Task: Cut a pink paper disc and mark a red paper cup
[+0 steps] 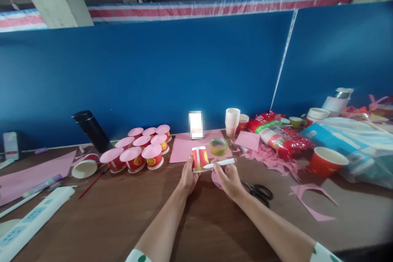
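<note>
A red and yellow paper cup (199, 157) is held near the middle of the table by my left hand (188, 177), fingers wrapped around its left side and base. My right hand (229, 178) grips a white marker pen (221, 163), whose left end points at the cup's lower right side; whether it touches cannot be made out. Partly under my right hand lies a pink paper disc (215, 179). Black-handled scissors (260, 192) rest just right of that wrist. Behind the cup, a roll of tape (218, 146) sits on a pink paper sheet (181, 147).
Several red cups topped with pink discs (132, 157) stand at left, near a black flask (92, 131) and a power strip (33, 221). To the right are stacked white cups (232, 123), a red plastic package (279, 135), pink scraps (273, 159) and an orange cup (327, 163).
</note>
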`<state>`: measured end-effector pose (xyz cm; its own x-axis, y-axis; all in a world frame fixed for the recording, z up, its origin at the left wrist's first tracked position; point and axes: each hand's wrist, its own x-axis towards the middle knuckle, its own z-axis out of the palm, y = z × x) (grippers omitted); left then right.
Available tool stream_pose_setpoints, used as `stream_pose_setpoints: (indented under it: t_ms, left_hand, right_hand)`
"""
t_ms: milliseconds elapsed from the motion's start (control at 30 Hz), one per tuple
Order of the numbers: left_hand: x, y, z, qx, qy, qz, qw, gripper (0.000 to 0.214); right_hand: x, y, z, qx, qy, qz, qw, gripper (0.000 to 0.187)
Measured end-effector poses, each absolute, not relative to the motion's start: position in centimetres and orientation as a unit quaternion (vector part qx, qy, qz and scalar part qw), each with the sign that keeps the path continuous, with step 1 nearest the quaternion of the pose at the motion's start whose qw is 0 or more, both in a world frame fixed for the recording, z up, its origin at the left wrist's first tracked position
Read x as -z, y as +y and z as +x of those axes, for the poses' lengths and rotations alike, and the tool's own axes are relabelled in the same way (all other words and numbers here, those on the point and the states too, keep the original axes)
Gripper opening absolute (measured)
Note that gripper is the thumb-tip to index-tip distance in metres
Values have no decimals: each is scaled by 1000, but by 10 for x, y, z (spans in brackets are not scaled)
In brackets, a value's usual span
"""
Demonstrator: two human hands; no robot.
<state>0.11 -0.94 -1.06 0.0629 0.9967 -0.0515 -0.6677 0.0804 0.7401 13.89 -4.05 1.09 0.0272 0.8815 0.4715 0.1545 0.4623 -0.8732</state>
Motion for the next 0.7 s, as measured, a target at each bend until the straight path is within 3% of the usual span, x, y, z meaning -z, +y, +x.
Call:
stream_pose_setpoints:
  t_ms: [700]
  left_hand:
    - [13,-8,0,-628,282,268,674,34]
  right_hand:
    - [-10,-39,140,-308,-626,-409,588,20]
